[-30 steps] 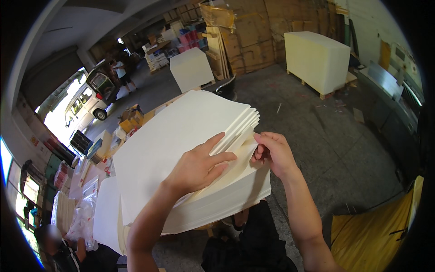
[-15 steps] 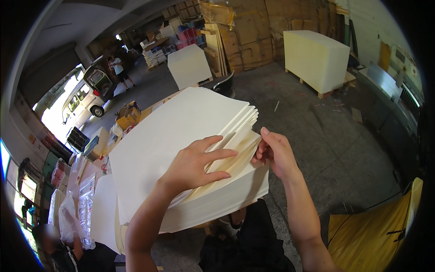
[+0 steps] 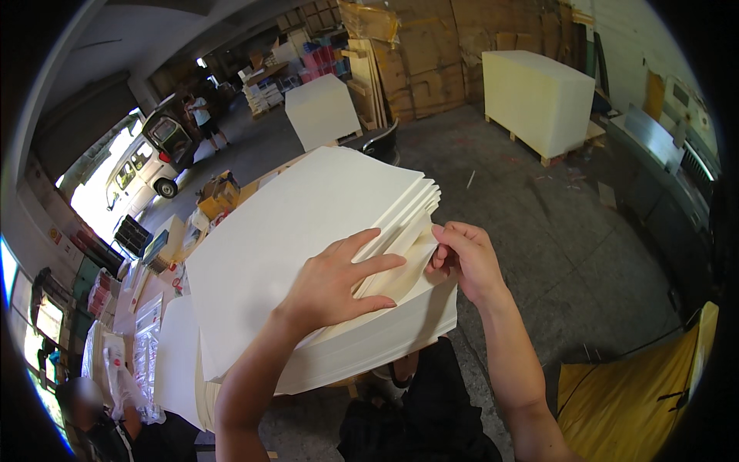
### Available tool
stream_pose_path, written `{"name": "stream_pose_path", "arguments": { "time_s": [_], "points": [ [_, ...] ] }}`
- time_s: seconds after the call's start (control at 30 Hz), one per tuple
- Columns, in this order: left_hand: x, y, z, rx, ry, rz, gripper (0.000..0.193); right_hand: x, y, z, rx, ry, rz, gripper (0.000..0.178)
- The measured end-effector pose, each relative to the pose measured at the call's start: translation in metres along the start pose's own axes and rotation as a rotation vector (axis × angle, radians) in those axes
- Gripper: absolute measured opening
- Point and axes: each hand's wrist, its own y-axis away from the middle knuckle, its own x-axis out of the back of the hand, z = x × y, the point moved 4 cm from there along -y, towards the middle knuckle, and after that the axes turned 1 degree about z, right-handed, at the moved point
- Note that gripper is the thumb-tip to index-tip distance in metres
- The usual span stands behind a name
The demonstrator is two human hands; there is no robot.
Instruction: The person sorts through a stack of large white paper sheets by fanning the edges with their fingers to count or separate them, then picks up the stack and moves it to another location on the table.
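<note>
A tall stack of large white paper sheets (image 3: pixel 269 239) lies in front of me, its upper layers fanned and uneven along the right edge. My left hand (image 3: pixel 335 281) rests on it with fingers spread, the fingertips reaching over some bent, cream-looking sheets (image 3: pixel 412 262). At the right corner of those sheets, my right hand (image 3: pixel 473 258) pinches their edge between thumb and fingers; how many it holds is hidden. Below them, the squared lower part of the stack (image 3: pixel 377 350) shows its layered side.
Wrapped plastic packs (image 3: pixel 146 339) and a cardboard box (image 3: pixel 218 194) sit at the left, near a seated person (image 3: pixel 85 408). White pallet stacks (image 3: pixel 531 104) stand beyond. A yellow cover (image 3: pixel 631 393) is at lower right. Another person (image 3: pixel 202 119) stands by a van (image 3: pixel 135 181).
My right thumb has come down onto the sheet edge, and the right hand has shifted slightly. The bent sheets curve differently. The left hand has barely moved.
</note>
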Motion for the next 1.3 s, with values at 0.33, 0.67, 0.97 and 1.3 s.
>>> {"name": "stream_pose_path", "arguments": {
  "time_s": [0.33, 0.67, 0.97, 1.3],
  "points": [
    [0.007, -0.004, 0.008, -0.004, 0.036, 0.037, 0.043, 0.003, 0.004, 0.001, 0.154, 0.370, 0.077, 0.038],
    [0.004, 0.000, 0.009, 0.004, 0.004, 0.010, 0.048, -0.002, 0.004, -0.006, 0.047, 0.061, 0.043, 0.037],
    [0.002, -0.002, 0.000, 0.018, 0.071, -0.030, 0.054, 0.001, 0.044, -0.015, 0.818, 0.819, 0.487, 0.029],
    [-0.010, 0.000, 0.030, -0.191, -0.242, -0.014, 0.072, -0.026, 0.058, 0.012, 0.789, 1.101, -0.199, 0.032]
  ]
}}
